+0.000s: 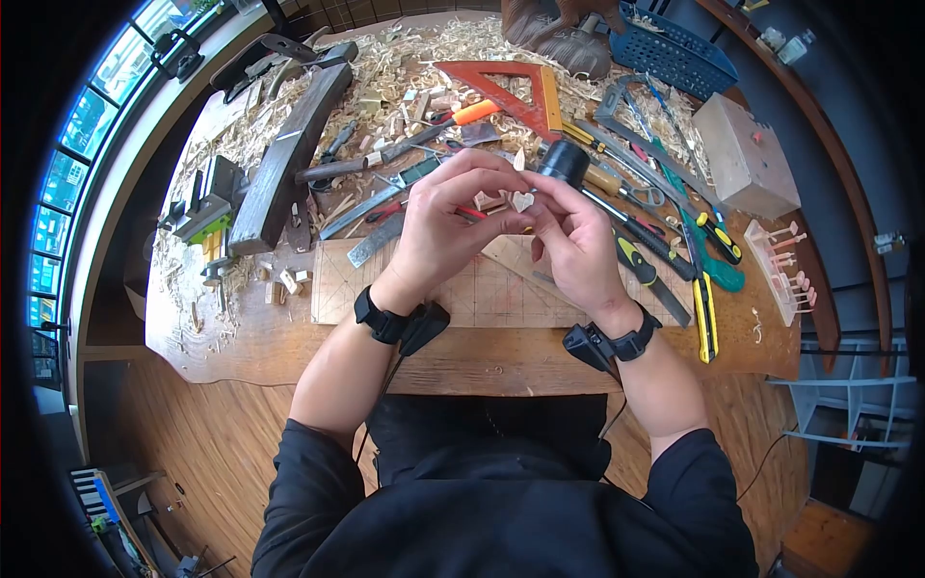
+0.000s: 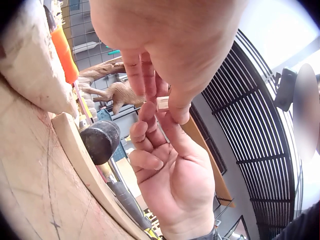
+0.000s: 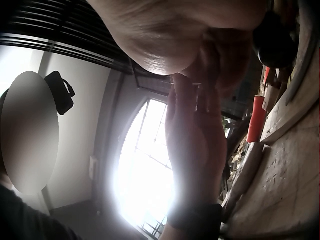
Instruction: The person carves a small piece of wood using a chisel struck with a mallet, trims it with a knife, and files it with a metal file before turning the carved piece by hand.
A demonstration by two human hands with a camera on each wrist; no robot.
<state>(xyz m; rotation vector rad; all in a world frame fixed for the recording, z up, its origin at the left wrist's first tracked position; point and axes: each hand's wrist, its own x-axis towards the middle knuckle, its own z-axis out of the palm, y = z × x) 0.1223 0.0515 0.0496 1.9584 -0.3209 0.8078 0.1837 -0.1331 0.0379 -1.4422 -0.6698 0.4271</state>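
A small pale wooden heart (image 1: 523, 201) is held up between both hands above the workbench. My left hand (image 1: 451, 217) pinches it with curled fingers and thumb. From the other side my right hand (image 1: 581, 249) holds it with thumb and forefinger, its other fingers loosely bent. In the left wrist view the wooden heart (image 2: 162, 103) shows edge-on between the fingertips. Fingers hide it in the right wrist view. Beneath the hands lies a wooden board (image 1: 347, 289) with pencil lines and red marks.
Behind the hands lie a black mallet head (image 1: 564, 162), a red triangle square (image 1: 491, 82) and many wood shavings. A yellow cutter knife (image 1: 707, 318) and a green-handled file lie right. A long wooden plane (image 1: 294, 159) stands left; a wood block (image 1: 747, 154) sits at right.
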